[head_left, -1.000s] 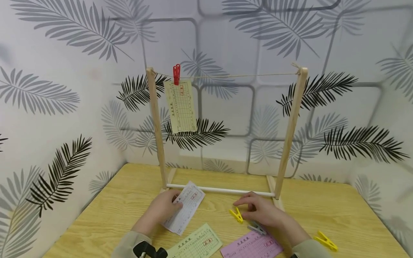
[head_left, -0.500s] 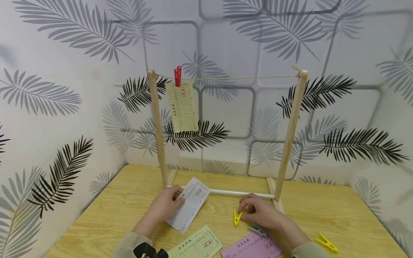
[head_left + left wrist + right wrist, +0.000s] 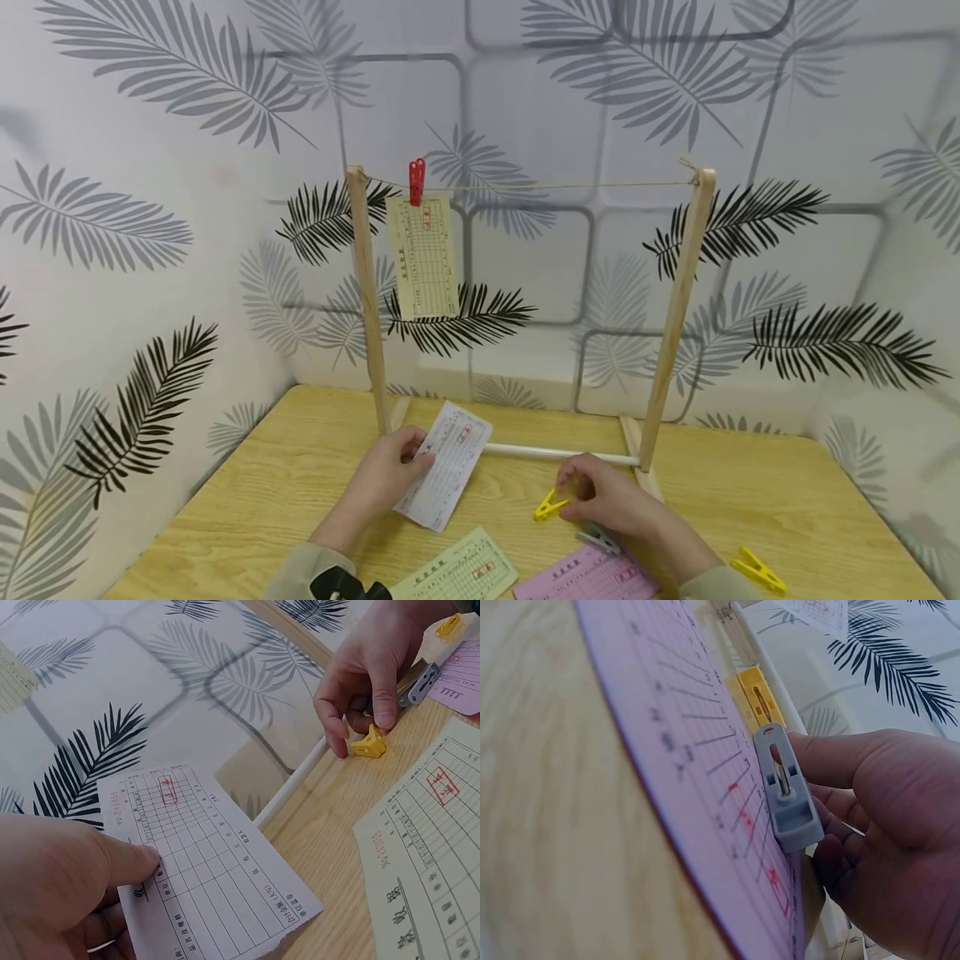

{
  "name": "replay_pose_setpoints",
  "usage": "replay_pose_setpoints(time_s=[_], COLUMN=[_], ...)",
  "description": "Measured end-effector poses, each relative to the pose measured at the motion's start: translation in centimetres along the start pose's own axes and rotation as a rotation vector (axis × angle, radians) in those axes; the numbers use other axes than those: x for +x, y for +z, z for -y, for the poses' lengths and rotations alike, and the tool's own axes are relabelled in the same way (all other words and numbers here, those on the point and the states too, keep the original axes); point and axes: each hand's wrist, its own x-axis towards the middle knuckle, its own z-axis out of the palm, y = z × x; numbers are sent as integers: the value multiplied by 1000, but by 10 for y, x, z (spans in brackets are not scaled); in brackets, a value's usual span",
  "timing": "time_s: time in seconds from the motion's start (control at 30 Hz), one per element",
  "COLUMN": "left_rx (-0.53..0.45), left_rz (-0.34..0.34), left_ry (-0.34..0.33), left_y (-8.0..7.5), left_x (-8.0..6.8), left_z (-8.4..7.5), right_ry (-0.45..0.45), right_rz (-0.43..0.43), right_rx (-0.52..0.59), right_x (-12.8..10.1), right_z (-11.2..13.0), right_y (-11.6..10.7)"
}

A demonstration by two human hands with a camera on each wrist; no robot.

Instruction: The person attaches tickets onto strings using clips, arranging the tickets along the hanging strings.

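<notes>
1) Well, farthest left, the left hand point(image 3: 386, 471) pinches the white slip point(image 3: 456, 467), thumb on the face and fingers curled behind; the slip tilts up off the table point(image 3: 750, 492), its upper part in front of the white rod point(image 3: 525, 452); I would keep that pinch at the slip's side, leaving the short edges free and the paper unbent

2) Above it, the wooden frame point(image 3: 675, 325) stands toward the table's far edge; on its cord point(image 3: 577, 184), near the left post, the red clip point(image 3: 417, 183) bites the top of the hanging slip point(image 3: 423, 258), a fair pattern to copy

3) Next, toward the table's near edge, which is out of view, the green slip point(image 3: 459, 575) lies flat; best not brushed by either sleeve

4) Then comes the yellow clip point(image 3: 547, 506), low over the table, between thumb and index fingertip of the right hand point(image 3: 611, 500); it looks like a light pinch, so I would seat both fingertips squarely on the handle ends before squeezing

5) Just under that hand lie the pink slip point(image 3: 585, 577) and, at its far edge, the grey clip point(image 3: 598, 540); whether it bites the paper I cannot tell, so lift clear of it

6) Last, the rightmost yellow clip point(image 3: 757, 571) lies nearest the table's right edge, untouched
</notes>
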Motion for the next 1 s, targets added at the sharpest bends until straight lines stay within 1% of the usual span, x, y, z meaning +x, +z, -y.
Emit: replay_pose_setpoints(time_s=[0.13,0.23,0.33,0.53,0.63,0.77,1.0], left_rx=[-54,-85,-97,-103,-119,-138,-172], left_rz=[-4,-22,-47,-75,-81,-84,-91], left_ry=[-10,-9,-5,-11,-17,-21,-34], left_y=[0,0,-1,-1,-1,-1,0], left_x=[-1,-1,0,0,1,2,2], left_z=[-3,-5,-7,-8,-9,-10,-11], right_ry=[-23,-41,-48,-58,-44,-41,-64], right_rz=[31,46,56,67,65,64,51], right_rx=[-18,-49,-57,-24,-9,-1,1], right_x=[0,1,2,4,4,3,3], right_z=[-1,-4,-7,-19,-20,-14,-10], right_y=[-1,-3,-3,-2,-2,-4,-4])
